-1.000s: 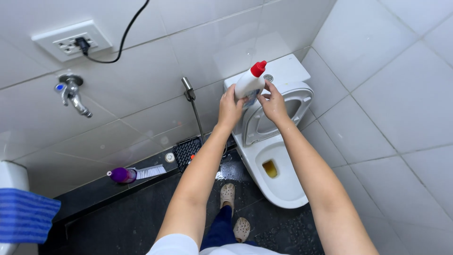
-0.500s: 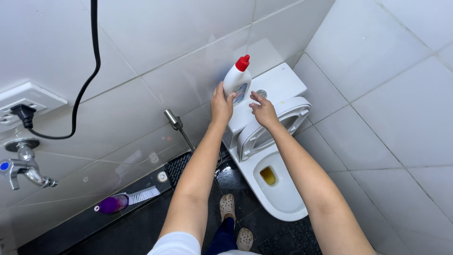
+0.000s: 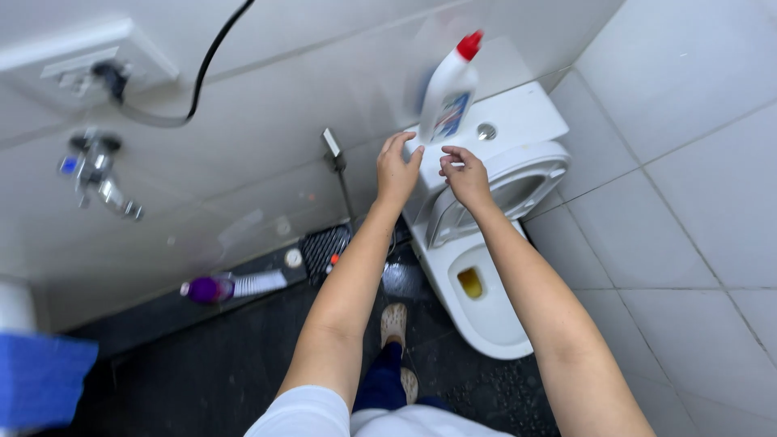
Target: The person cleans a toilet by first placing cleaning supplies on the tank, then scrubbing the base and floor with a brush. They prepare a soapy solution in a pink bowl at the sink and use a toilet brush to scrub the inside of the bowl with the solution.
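We observe the left hand (image 3: 397, 171) gripping the base of a white bottle (image 3: 447, 95) with a red cap (image 3: 469, 45). The fingers curl around the bottle's lower edge. The bottle stands nearly upright, tilted slightly right, and appears blurred. It is held above the left side of the cistern (image 3: 518, 117), against the far wall (image 3: 267, 121).

The right hand (image 3: 465, 176) sits just right of the left one, fingers loosely curled and narrow, holding nothing. Its fingertips (image 3: 450, 154) lie just below the bottle's base; we cannot tell whether they touch it.

The toilet (image 3: 486, 316) occupies the right corner, its lid (image 3: 510, 190) raised against the cistern. Yellow liquid (image 3: 469, 282) shows in the bowl. The bowl's right rim lies close to the tiled right wall (image 3: 688, 202), leaving only a narrow strip of floor there.

Left of the bowl, the dark floor (image 3: 210, 364) gives the widest room. A drain grate (image 3: 326, 247) lies by the far wall edge, with a purple brush (image 3: 231, 286) lying further left along that edge. Our feet (image 3: 394, 324) stand just left of the bowl's near end.

On the far wall we note a spray hose (image 3: 338, 166) beside the left hand, a tap (image 3: 101, 174) well left, and a socket (image 3: 89, 61) with a black cable (image 3: 214, 57) above it. A blue cloth (image 3: 40, 376) shows at the near left edge.
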